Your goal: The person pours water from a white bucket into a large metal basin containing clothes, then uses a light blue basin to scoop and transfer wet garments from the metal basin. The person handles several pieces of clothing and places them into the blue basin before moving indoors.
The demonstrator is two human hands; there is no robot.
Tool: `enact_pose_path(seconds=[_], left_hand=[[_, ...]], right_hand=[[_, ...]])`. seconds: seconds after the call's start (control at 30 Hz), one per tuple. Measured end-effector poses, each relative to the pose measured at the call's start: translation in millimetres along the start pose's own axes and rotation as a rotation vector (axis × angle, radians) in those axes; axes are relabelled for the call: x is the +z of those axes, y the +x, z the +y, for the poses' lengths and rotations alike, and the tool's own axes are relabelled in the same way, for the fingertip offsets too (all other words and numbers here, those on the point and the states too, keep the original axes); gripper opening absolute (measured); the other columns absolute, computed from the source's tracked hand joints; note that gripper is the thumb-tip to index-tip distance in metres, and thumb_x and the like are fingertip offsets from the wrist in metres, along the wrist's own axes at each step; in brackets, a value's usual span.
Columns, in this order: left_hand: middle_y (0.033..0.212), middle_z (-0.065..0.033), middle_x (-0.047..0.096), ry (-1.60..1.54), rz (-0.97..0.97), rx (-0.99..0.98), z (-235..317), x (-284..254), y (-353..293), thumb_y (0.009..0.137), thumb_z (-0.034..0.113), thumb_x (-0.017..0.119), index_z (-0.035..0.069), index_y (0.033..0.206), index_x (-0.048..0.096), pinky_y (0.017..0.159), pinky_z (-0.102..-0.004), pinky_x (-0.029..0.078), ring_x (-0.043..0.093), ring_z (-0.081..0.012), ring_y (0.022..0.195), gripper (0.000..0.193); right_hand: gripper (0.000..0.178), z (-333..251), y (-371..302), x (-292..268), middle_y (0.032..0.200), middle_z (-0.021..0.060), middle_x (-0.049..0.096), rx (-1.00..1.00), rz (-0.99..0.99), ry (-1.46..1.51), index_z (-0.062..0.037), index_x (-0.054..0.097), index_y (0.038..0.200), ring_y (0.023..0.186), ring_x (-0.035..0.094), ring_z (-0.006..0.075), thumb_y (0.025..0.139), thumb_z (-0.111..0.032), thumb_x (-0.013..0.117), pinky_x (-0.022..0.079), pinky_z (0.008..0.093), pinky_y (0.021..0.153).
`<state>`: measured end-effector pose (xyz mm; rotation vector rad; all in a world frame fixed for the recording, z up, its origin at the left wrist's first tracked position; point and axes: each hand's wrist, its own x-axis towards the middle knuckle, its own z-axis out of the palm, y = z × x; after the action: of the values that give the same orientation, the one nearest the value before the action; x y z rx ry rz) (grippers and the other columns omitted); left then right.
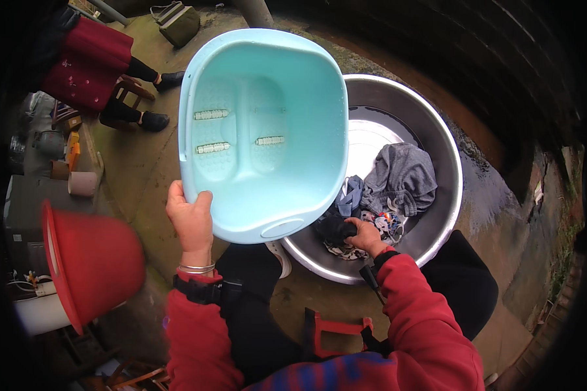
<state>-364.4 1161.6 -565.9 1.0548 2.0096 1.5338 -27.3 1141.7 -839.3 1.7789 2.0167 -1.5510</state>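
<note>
Blue tub (261, 130), just one, tips up by its rim in the left hand (190, 218), its edge over one silver basin (447, 150) where the right hand (365, 236) has fingers closed on dark clothes (336, 229).

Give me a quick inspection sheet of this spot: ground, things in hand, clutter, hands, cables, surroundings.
Surface: damp, mossy concrete ground.
Job's things: light blue plastic tub, tilted and empty; metal basin holding a grey garment and other wet clothes.
Clutter: red bucket at left, olive bag at top.
Hands: left hand grips the tub's rim; right hand is closed on a dark cloth in the basin.
Cables: white wires at far left.
Surroundings: another person in a red skirt sits on a small wooden stool.
</note>
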Motion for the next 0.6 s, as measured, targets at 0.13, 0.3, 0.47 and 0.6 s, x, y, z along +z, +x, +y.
enact_pose_path(seconds=[0.13, 0.3, 0.47, 0.6], left_hand=[[0.073, -0.0022, 0.055, 0.109, 0.011, 0.086, -4, -1, -4, 0.068, -0.004, 0.058, 0.000, 0.081, 0.051, 0.063, -0.0266, 0.045, 0.049, -0.0092, 0.067, 0.015], [0.068, -0.0071, 0.057, 0.145, -0.002, 0.104, -7, -3, -11, 0.065, 0.000, 0.060, 0.001, 0.078, 0.052, 0.062, -0.0326, 0.047, 0.052, -0.0156, 0.062, 0.015], [0.071, -0.0106, 0.061, 0.166, -0.013, 0.028, -13, -6, -22, 0.065, 0.002, 0.062, 0.000, 0.080, 0.055, 0.063, -0.0348, 0.048, 0.058, -0.0207, 0.064, 0.017], [0.074, -0.0128, 0.064, 0.189, -0.047, -0.021, -19, -5, -33, 0.066, 0.003, 0.062, 0.000, 0.083, 0.057, 0.065, -0.0355, 0.050, 0.062, -0.0227, 0.067, 0.019]], right_hand=[[0.049, -5, -16, -59, 0.096, 0.0058, 0.068, 0.131, 0.005, 0.586, -0.0012, 0.064, 0.111, 0.087, 0.063, 0.0164, 0.068, -0.014, 0.081, 0.050, 0.0282, 0.083], [0.034, -42, -70, -148, 0.091, 0.0067, 0.068, 0.023, 0.155, 1.148, 0.0006, 0.064, 0.107, 0.081, 0.065, 0.0179, 0.074, -0.006, 0.069, 0.052, 0.0295, 0.076], [0.021, -93, -134, -204, 0.090, 0.0088, 0.068, -0.106, 0.187, 1.476, -0.0009, 0.065, 0.096, 0.082, 0.065, 0.0211, 0.080, -0.015, 0.067, 0.053, 0.0324, 0.079], [0.024, -132, -184, -238, 0.095, 0.0106, 0.069, -0.358, 0.120, 1.520, 0.0014, 0.065, 0.098, 0.087, 0.066, 0.0220, 0.085, -0.018, 0.062, 0.052, 0.0331, 0.082]])
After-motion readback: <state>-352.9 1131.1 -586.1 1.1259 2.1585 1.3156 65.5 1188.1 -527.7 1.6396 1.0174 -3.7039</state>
